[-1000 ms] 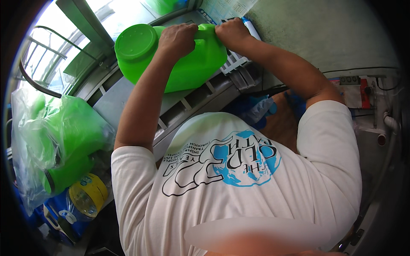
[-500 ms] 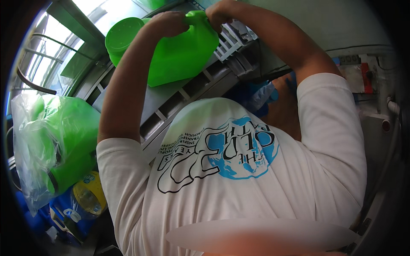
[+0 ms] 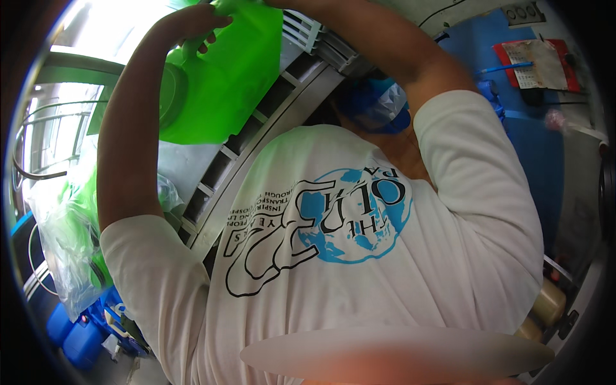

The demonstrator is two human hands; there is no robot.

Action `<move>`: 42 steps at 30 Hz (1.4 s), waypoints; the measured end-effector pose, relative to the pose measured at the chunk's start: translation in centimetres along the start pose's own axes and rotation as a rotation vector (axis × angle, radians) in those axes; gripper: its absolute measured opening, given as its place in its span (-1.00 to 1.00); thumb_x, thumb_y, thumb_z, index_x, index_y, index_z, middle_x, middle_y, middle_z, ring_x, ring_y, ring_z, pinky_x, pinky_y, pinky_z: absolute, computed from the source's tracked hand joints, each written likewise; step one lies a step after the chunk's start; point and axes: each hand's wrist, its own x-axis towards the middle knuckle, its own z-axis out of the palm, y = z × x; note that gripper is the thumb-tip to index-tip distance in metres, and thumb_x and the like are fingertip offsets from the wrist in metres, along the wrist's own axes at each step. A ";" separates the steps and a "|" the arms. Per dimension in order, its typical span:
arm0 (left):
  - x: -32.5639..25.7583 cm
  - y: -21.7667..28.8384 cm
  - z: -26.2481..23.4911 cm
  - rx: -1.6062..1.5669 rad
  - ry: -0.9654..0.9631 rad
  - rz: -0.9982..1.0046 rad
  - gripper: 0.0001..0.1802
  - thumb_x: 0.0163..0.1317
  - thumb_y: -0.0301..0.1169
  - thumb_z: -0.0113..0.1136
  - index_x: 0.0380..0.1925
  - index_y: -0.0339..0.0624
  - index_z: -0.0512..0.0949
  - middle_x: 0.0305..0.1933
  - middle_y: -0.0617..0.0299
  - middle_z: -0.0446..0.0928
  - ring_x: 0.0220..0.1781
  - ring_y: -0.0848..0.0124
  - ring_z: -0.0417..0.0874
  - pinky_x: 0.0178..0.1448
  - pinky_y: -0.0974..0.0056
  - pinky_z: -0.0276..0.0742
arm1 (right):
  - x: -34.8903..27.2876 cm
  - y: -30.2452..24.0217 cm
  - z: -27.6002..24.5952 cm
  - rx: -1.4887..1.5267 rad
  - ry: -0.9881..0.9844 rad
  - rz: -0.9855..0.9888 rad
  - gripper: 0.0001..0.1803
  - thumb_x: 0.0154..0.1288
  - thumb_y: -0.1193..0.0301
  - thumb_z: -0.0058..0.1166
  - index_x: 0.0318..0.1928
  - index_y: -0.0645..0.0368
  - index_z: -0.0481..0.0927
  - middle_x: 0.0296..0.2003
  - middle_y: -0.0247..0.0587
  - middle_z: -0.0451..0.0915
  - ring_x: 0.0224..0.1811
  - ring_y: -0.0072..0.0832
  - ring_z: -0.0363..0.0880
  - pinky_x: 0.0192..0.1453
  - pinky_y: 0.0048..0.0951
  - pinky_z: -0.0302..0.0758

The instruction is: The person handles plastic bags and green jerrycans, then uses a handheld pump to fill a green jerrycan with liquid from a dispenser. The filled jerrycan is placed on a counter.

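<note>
While raised overhead, left hand (image 3: 192, 25) on green jug (image 3: 224, 77).

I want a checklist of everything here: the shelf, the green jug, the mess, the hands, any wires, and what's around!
Surface: grey slatted rack, tilted across the view.
Job's things: bright green plastic jug, raised high, its round lid to the left.
Clutter: clear bag of green containers at left; blue containers below it.
Hands: left hand grips the jug near its top; right hand is out of view past the top edge.
Cables: thin wire loops at far left.
Surroundings: blue panel, red-backed papers, bright window.
</note>
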 end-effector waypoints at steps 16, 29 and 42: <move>5.0 -3.0 -1.2 -0.509 0.260 -0.091 -0.35 0.32 0.08 0.08 0.09 -0.31 0.44 -0.10 0.08 0.58 -0.11 0.33 0.64 0.06 0.22 0.60 | -30.2 11.0 14.2 0.746 -0.116 0.662 -0.50 0.20 0.39 -0.05 0.17 0.26 0.45 0.03 0.17 0.57 0.09 0.02 0.53 0.16 -0.16 0.49; -6.5 -0.2 14.9 -0.418 0.941 0.434 0.17 -0.05 -0.11 0.49 0.44 -0.22 -0.06 0.36 -0.08 0.27 0.35 0.13 0.35 0.40 0.06 0.25 | -30.2 11.7 13.7 0.223 -1.347 -0.068 -0.69 0.21 0.41 -0.01 -0.09 0.18 0.68 0.04 0.01 0.59 0.00 -0.13 0.62 0.03 -0.14 0.55; -7.5 2.8 16.5 -0.278 0.974 0.227 0.35 -0.36 -0.19 0.69 0.41 -0.26 0.00 0.29 -0.04 0.35 0.26 0.18 0.44 0.29 0.14 0.41 | -34.6 12.1 23.1 0.983 -0.433 0.596 -0.62 0.24 0.37 0.00 0.08 0.14 0.56 -0.03 0.10 0.59 0.01 -0.03 0.57 0.10 -0.17 0.49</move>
